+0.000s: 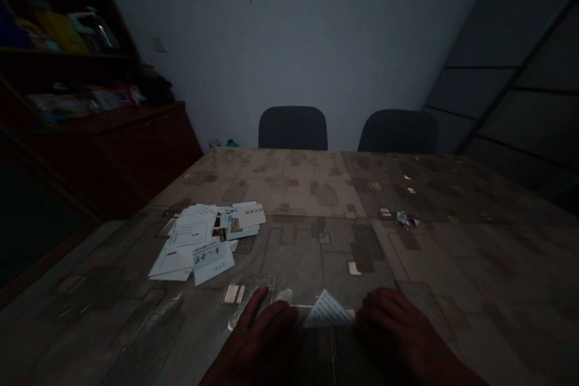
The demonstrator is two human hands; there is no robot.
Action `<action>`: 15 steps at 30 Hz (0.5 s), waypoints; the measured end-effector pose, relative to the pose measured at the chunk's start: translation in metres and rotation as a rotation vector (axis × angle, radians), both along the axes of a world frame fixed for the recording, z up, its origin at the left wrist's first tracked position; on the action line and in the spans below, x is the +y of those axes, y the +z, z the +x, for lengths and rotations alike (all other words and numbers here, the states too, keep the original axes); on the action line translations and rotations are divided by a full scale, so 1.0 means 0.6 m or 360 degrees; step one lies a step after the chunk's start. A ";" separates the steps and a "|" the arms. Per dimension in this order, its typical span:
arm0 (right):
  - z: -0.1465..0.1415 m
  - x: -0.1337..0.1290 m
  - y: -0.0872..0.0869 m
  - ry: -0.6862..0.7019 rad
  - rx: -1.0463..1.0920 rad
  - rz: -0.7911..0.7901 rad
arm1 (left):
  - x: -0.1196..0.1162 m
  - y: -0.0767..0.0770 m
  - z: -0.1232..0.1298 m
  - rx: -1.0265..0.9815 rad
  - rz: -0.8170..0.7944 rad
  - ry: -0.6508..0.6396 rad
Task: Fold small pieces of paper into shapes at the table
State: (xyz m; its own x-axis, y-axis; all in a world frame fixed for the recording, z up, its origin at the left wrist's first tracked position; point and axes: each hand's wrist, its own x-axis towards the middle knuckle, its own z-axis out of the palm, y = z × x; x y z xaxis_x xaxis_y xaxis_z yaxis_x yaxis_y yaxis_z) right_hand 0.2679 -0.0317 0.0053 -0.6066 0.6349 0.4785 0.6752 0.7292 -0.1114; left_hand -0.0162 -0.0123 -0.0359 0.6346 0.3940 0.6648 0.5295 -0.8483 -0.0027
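A small folded piece of printed paper (326,310), pointed at the top, lies near the table's front edge between my two hands. My left hand (266,329) is at its left corner, the index finger sticking out and the other fingers curled at the paper. At the right corner, my right hand (395,329) has its fingers bent together around the paper's edge. Farther left on the table spreads a pile of white cards and papers (194,235), some with print and pictures. The room is dim and the fingertips are dark.
A patterned cloth covers the table (289,181). A small crumpled paper object (404,219) lies right of centre. Two dark chairs (293,128) stand at the far edge. On the left is a reddish-brown cabinet (149,151) with items on its shelves.
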 end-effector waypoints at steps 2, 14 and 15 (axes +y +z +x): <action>0.014 -0.005 0.005 0.0069 -0.0002 0.0007 | 0.000 -0.004 -0.001 -0.0008 -0.0020 0.0030; -0.025 0.024 -0.026 -0.0382 0.0214 -0.0411 | 0.033 0.010 0.030 -0.0015 -0.0575 0.0025; -0.028 0.026 -0.028 -0.0368 0.0205 -0.0444 | 0.038 0.009 0.036 -0.0024 -0.0609 0.0042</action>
